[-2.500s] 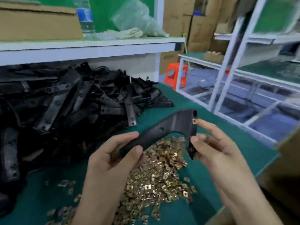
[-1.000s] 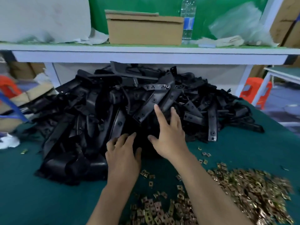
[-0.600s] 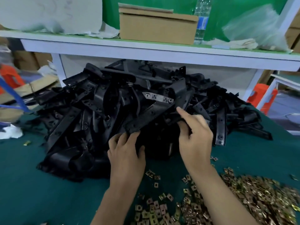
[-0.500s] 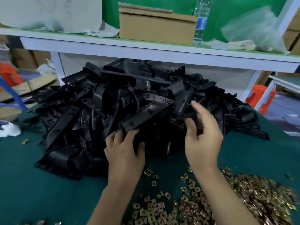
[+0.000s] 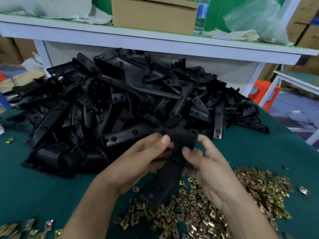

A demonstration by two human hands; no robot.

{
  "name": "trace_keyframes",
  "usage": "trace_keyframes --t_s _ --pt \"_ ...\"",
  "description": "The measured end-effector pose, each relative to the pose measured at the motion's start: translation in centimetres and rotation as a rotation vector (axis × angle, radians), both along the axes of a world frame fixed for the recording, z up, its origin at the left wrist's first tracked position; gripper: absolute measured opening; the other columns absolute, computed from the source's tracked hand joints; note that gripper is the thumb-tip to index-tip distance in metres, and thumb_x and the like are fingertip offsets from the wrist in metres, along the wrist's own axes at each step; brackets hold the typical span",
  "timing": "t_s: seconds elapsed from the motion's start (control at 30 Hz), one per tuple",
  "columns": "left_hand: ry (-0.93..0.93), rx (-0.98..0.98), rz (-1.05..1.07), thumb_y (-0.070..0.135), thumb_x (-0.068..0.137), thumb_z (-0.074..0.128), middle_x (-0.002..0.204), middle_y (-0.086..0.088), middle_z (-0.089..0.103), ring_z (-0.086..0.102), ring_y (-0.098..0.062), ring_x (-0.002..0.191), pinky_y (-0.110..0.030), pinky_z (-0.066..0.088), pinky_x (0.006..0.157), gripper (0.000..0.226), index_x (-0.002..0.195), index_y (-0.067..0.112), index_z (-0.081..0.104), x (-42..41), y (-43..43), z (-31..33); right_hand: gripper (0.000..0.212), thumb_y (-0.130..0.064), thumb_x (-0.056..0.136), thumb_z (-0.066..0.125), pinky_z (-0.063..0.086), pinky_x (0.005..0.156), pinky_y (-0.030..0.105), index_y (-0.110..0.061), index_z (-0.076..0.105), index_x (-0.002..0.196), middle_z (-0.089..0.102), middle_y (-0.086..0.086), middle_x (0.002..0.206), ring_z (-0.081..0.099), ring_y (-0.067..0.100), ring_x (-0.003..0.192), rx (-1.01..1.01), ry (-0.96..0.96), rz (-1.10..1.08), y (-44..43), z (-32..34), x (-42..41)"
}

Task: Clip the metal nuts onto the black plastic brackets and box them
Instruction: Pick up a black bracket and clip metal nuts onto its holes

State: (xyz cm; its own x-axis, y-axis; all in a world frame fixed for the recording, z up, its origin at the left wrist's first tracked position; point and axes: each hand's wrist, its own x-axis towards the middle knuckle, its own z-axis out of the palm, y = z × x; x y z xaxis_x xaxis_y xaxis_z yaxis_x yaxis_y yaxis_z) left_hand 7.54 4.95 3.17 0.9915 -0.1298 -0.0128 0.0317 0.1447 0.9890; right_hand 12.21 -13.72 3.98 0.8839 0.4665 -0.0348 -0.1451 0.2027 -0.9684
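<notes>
I hold one black plastic bracket point(image 5: 179, 152) between both hands, just in front of the big pile of black brackets point(image 5: 131, 104). My left hand point(image 5: 138, 161) grips its left side with thumb and fingers curled round it. My right hand point(image 5: 205, 163) pinches its right side. The bracket's long lower end hangs down over a heap of brass-coloured metal nuts point(image 5: 215, 207) on the green table point(image 5: 34, 187). The picture is blurred, so I cannot tell whether a nut sits on the bracket.
A white shelf point(image 5: 155, 40) above the pile carries a cardboard box point(image 5: 153, 14), a water bottle point(image 5: 200, 18) and a plastic bag point(image 5: 255, 19). Loose nuts point(image 5: 25, 228) lie at the near left. An orange stool point(image 5: 264, 94) stands beyond the table's right edge.
Both hands were reaching into the bracket pile; now they have drawn one bracket out toward me and hold it over the nuts.
</notes>
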Motion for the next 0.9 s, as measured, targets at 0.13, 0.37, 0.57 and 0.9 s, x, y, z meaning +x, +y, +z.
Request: trace_keyframes --t_s 0.13,0.37,0.57,0.9 --pt "0.0 -0.057 0.13 0.039 0.095 0.063 0.115 -0.001 0.076 0.073 -0.016 0.107 -0.019 0.056 0.08 0.025 0.111 0.027 0.078 -0.4 -0.5 0.0 0.037 -0.003 0.1 0.058 0.06 0.078 0.028 -0.032 0.071 0.12 0.072 0.005 0.11 0.073 0.016 0.097 -0.097 -0.108 0.103 0.9 -0.8 -0.2" --pt "0.056 -0.309 0.215 0.028 0.098 0.062 0.126 -0.018 0.07 0.067 -0.03 0.119 -0.041 0.06 0.09 0.038 0.123 0.0 0.069 0.4 0.7 -1.0 0.031 -0.035 0.092 0.071 0.039 0.094 0.021 -0.035 0.06 0.121 0.052 -0.013 0.114 0.052 0.011 0.113 -1.035 -0.489 0.052 -3.1 -3.8 2.7" --pt "0.029 -0.255 0.127 0.036 0.101 0.056 0.129 -0.012 0.07 0.069 -0.024 0.116 -0.027 0.058 0.087 0.038 0.125 0.01 0.072 -0.1 0.9 -1.0 0.043 -0.024 0.095 0.068 0.034 0.096 0.013 -0.022 0.06 0.137 0.047 -0.013 0.115 0.046 0.005 0.11 -1.108 -0.669 0.062 -2.7 -5.0 3.0" --pt "-0.097 -0.274 -0.04 0.023 0.093 0.062 0.123 -0.016 0.068 0.072 -0.025 0.094 -0.033 0.06 0.077 0.023 0.116 0.021 0.062 -0.6 0.0 -0.2 0.018 -0.016 0.094 0.065 0.04 0.068 0.021 -0.032 0.058 0.09 0.055 -0.012 0.096 0.051 0.002 0.085 -1.184 -0.607 0.028 -2.3 -4.1 2.4"
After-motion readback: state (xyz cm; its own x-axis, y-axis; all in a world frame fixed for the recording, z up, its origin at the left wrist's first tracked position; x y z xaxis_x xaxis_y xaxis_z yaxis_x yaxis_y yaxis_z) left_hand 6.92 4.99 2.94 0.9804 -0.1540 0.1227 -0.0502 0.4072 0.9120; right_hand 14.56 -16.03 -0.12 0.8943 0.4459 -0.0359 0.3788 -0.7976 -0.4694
